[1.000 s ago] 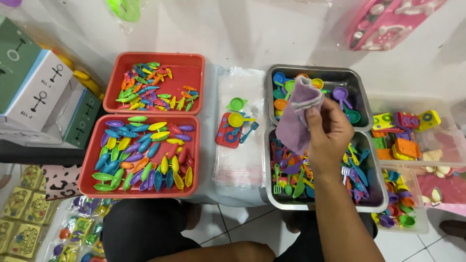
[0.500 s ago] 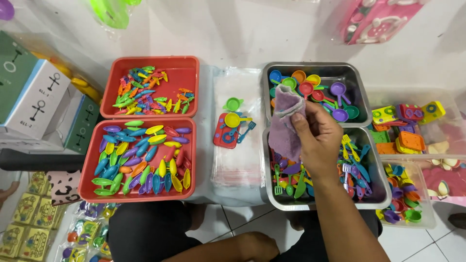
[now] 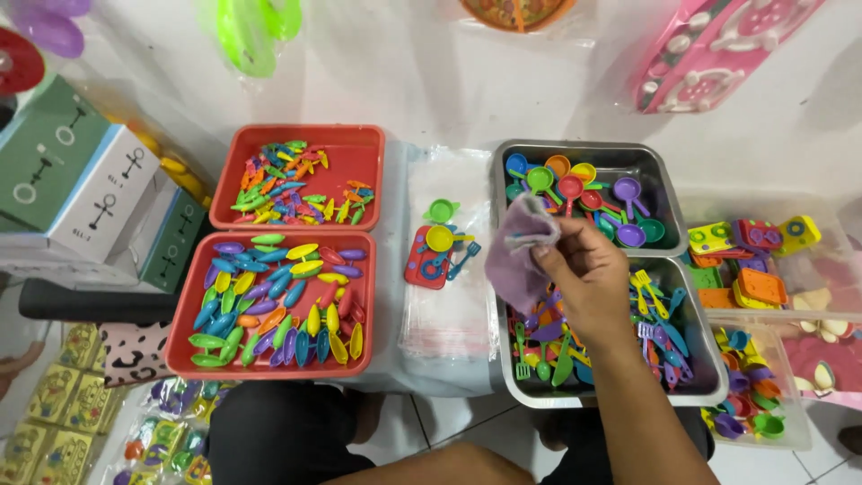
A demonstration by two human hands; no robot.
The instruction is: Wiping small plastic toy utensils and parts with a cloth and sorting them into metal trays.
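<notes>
Our right hand (image 3: 588,287) pinches the purple cloth (image 3: 516,256) over the near steel tray's (image 3: 620,395) left edge, where its hanging corner could, we judge, snag toy utensils (image 3: 548,346) out.

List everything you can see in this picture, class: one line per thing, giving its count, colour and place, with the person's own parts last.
red trays: two, left of centre, one behind the other, holding many small multicoloured plastic pieces.
steel trays: two, right of centre; the far one holds toy pans, the near one toy utensils.
clear bags: a flat stack, between the tray pairs.
toy stove: one, red, on the bags, with a yellow pan on it and a green pan behind.
clear bins: at least two, far right, with multicoloured toy stoves and cups.
boxes: several, green and white, far left.
purple cloth: one, pinched in the right hand.
right hand: over the near steel tray.
left hand: out of view.
</notes>
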